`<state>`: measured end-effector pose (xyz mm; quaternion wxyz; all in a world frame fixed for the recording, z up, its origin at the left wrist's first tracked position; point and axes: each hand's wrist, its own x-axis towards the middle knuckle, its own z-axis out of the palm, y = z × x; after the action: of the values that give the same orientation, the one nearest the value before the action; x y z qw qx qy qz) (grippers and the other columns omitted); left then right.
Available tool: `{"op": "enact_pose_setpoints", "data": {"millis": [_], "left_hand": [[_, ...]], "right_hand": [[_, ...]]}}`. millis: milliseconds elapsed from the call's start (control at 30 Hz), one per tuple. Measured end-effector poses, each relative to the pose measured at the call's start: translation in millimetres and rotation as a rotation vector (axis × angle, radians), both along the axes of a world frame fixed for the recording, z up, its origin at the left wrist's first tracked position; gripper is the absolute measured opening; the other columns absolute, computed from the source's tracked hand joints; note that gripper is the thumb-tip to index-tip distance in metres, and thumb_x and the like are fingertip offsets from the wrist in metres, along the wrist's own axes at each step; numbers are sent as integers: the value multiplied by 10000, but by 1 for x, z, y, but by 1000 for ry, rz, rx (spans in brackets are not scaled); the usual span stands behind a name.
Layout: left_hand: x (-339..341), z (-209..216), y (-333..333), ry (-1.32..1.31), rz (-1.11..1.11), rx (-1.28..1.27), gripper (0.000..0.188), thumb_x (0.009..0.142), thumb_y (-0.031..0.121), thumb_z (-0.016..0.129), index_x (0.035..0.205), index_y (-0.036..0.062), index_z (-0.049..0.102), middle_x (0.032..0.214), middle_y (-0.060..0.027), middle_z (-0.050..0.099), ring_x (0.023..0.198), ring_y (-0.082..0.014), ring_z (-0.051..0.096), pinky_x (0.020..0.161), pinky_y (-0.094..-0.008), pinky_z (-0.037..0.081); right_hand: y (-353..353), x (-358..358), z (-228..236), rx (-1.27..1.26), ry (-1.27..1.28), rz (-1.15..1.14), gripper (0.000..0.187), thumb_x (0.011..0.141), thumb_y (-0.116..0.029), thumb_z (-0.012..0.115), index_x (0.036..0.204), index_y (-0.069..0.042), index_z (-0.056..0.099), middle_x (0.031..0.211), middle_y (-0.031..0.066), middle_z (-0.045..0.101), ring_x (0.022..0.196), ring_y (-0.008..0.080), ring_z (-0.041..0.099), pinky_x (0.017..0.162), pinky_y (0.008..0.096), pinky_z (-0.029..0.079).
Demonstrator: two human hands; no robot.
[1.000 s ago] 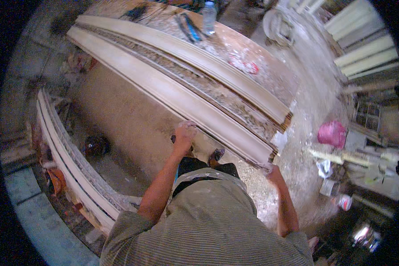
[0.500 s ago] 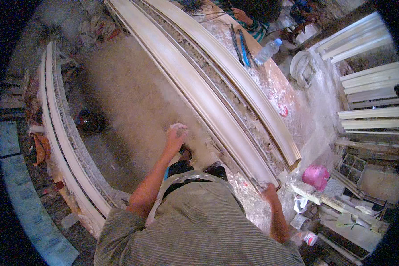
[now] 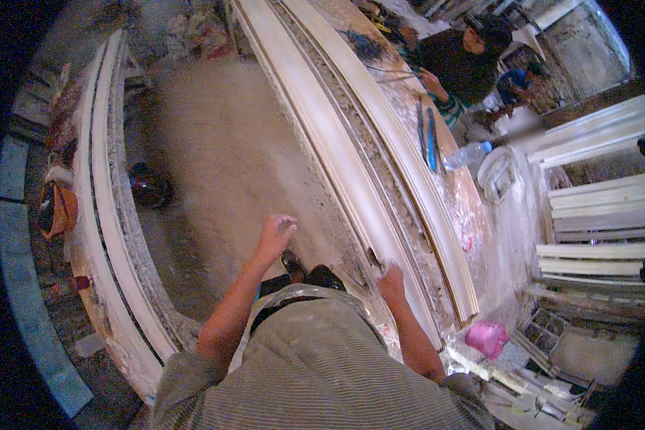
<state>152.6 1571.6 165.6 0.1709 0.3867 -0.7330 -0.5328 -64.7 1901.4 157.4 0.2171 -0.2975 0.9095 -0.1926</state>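
Observation:
A long white plaster moulding (image 3: 315,136) with lengthwise ridges runs diagonally along the bench beside me. On its near stretch lies my right hand (image 3: 390,279), closed and pressed to the inner edge. A small dark sliver shows just ahead of those fingers; whether they grip it is too blurred to tell. My left hand (image 3: 278,233) hangs over the dusty floor in front of my body, away from the moulding. Its fingers are curled in, and whatever they may hold is hidden.
A second white moulding (image 3: 401,165) lies parallel, beyond a rough gap. Past it are blue-black tools (image 3: 431,140), a plastic bottle (image 3: 469,155) and a white bucket (image 3: 497,175). Another person (image 3: 457,61) works at the far right. A pink bag (image 3: 486,338) sits by the bench end.
My right hand has slid from the moulding's near end farther along it, away from me. My left hand stays curled, a little lower in view. The view has turned, showing more of the person.

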Motion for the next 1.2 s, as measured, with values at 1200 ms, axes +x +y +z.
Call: {"op": "enact_pose_setpoints", "data": {"millis": [1200], "left_hand": [[-7,-61,-677,0,425,188,237,956,217,654,1135,61,654,1112,-67,670,1051,-181,603,934,-346,470]], "right_hand": [[-1049,-185,-15,-245,148,180,311,763,-158,715,956,56,599,953,299,644,964,469,624,864,541,507]]}}
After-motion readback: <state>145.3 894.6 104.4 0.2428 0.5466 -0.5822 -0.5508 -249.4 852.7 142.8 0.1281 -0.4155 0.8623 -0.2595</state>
